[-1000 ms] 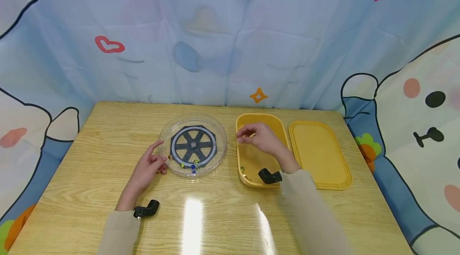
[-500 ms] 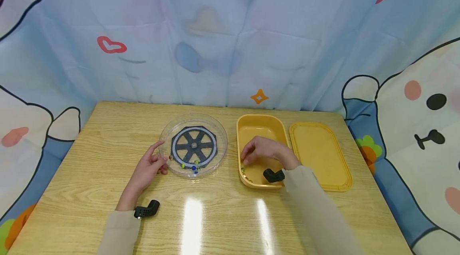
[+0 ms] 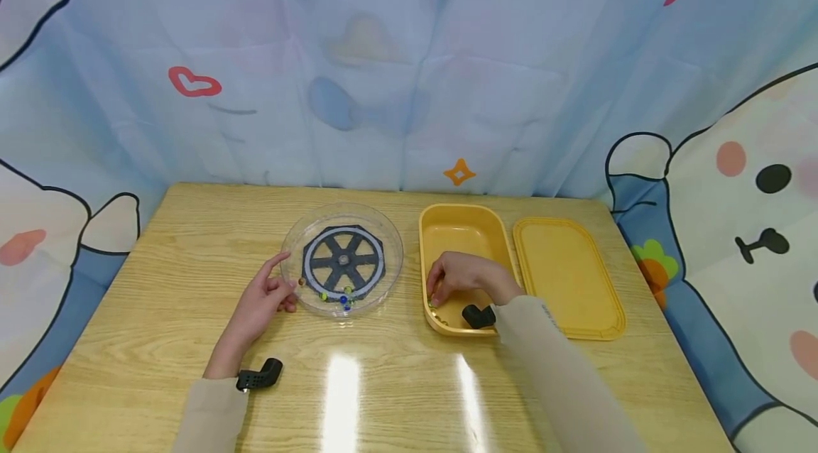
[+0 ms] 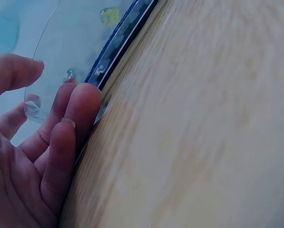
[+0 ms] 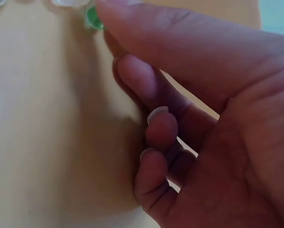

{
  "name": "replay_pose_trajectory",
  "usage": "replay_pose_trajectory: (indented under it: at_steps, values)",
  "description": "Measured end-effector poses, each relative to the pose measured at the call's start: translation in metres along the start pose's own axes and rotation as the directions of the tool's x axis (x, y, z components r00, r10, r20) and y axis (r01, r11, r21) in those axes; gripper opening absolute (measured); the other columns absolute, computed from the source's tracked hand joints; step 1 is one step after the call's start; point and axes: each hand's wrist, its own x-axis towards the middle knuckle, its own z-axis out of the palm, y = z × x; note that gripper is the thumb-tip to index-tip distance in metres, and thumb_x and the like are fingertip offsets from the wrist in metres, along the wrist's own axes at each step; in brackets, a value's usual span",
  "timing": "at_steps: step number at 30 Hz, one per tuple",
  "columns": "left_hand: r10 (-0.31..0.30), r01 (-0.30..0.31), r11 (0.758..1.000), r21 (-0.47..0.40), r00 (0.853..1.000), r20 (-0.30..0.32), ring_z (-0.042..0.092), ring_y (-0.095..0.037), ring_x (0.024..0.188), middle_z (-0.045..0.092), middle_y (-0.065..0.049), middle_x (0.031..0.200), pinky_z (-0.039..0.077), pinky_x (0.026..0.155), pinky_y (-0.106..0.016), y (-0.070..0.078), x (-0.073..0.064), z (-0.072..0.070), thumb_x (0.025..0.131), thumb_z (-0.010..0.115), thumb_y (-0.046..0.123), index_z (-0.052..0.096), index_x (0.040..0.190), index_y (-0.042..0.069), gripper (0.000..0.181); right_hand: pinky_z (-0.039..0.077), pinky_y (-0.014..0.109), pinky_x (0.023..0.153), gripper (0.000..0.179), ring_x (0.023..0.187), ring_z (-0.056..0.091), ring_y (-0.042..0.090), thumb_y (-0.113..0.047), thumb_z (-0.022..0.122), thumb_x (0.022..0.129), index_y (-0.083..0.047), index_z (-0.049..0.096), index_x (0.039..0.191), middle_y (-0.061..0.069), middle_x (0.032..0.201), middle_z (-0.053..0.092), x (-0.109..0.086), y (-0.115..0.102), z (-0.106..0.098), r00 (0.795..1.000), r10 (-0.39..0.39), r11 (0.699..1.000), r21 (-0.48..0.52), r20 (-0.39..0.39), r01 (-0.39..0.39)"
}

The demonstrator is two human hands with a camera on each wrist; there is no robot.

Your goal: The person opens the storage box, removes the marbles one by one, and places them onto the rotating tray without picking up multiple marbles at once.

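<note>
A clear round dish point(image 3: 345, 209) stands left of centre on the table, over a dark spoked wheel shape point(image 3: 344, 260). Several glass marbles lie along its near side, among them a blue marble point(image 3: 343, 299) and an amber marble point(image 3: 302, 282). My left hand point(image 3: 255, 304) rests against the dish's left rim, fingers loosely bent. Inside the yellow box point(image 3: 469, 236), my right hand point(image 3: 465, 274) reaches down at the near left corner. Its thumb and forefinger pinch a green marble point(image 5: 93, 18); the forefinger is mostly hidden behind the thumb.
More clear marbles point(image 5: 68, 2) lie in the box beside the green one. The yellow lid point(image 3: 569, 275) lies flat to the right of the box. A printed curtain point(image 3: 409, 69) hangs along the table's back edge.
My right hand has come from above the box's left rim down into its near left corner, fingertips now at the green marble. My left hand has stayed at the dish.
</note>
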Motion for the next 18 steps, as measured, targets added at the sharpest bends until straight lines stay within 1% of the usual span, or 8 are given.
replay_pose_trajectory:
  at_steps: [2, 5, 10, 13, 18]
  values:
    - [0.002, -0.002, 1.0, -0.001, 1.0, 0.002, 0.065, -0.022, 0.072, 0.064, -0.015, 0.083, 0.057, 0.068, -0.031, -0.001, 0.001, 0.0, 0.102, 0.055, 0.011, 0.031, 0.155, 0.014, 0.058, 0.046, 0.025, 0.068, 0.009, 0.07, 0.055, 0.011, -0.004, 0.084, 0.076, -0.007, 0.077, 0.081, -0.002, 0.078, 0.067, 0.001, -0.002, 0.0, 1.0, -0.001, 1.0, -0.014, 0.008, 0.001]
    - [0.0, 0.0, 1.0, -0.002, 1.0, 0.001, 0.066, -0.023, 0.072, 0.064, -0.017, 0.084, 0.057, 0.067, -0.031, -0.002, 0.002, 0.0, 0.102, 0.055, 0.011, 0.032, 0.154, 0.015, 0.058, 0.045, 0.025, 0.067, 0.009, 0.069, 0.055, 0.01, -0.003, 0.084, 0.076, -0.006, 0.076, 0.08, -0.002, 0.079, 0.066, 0.0, -0.003, 0.0, 1.0, -0.008, 1.0, -0.02, 0.015, 0.008]
    - [0.0, 0.0, 1.0, 0.01, 1.0, -0.004, 0.066, -0.024, 0.072, 0.064, -0.017, 0.083, 0.056, 0.067, -0.032, -0.001, 0.003, 0.0, 0.102, 0.055, 0.012, 0.033, 0.154, 0.017, 0.057, 0.048, 0.025, 0.073, 0.008, 0.074, 0.057, 0.011, -0.005, 0.083, 0.078, -0.005, 0.077, 0.083, -0.002, 0.084, 0.069, -0.001, -0.001, -0.004, 0.999, -0.039, 0.999, 0.023, 0.022, 0.039]
    - [0.004, -0.004, 1.0, 0.015, 1.0, -0.003, 0.066, -0.024, 0.071, 0.064, -0.016, 0.083, 0.056, 0.067, -0.031, 0.0, 0.002, -0.001, 0.102, 0.054, 0.011, 0.032, 0.154, 0.016, 0.057, 0.049, 0.026, 0.076, 0.008, 0.077, 0.06, 0.011, -0.008, 0.082, 0.08, -0.007, 0.078, 0.086, -0.002, 0.084, 0.072, -0.003, 0.001, -0.006, 0.999, -0.044, 0.998, 0.052, 0.027, 0.043]
    - [-0.003, 0.003, 1.0, 0.01, 1.0, -0.002, 0.066, -0.023, 0.071, 0.064, -0.015, 0.082, 0.056, 0.067, -0.031, -0.001, 0.001, -0.001, 0.102, 0.054, 0.012, 0.032, 0.154, 0.016, 0.057, 0.051, 0.028, 0.078, 0.011, 0.079, 0.063, 0.014, -0.01, 0.081, 0.083, -0.006, 0.077, 0.092, -0.001, 0.088, 0.073, -0.007, 0.002, -0.012, 0.996, -0.077, 0.99, 0.117, 0.036, 0.072]
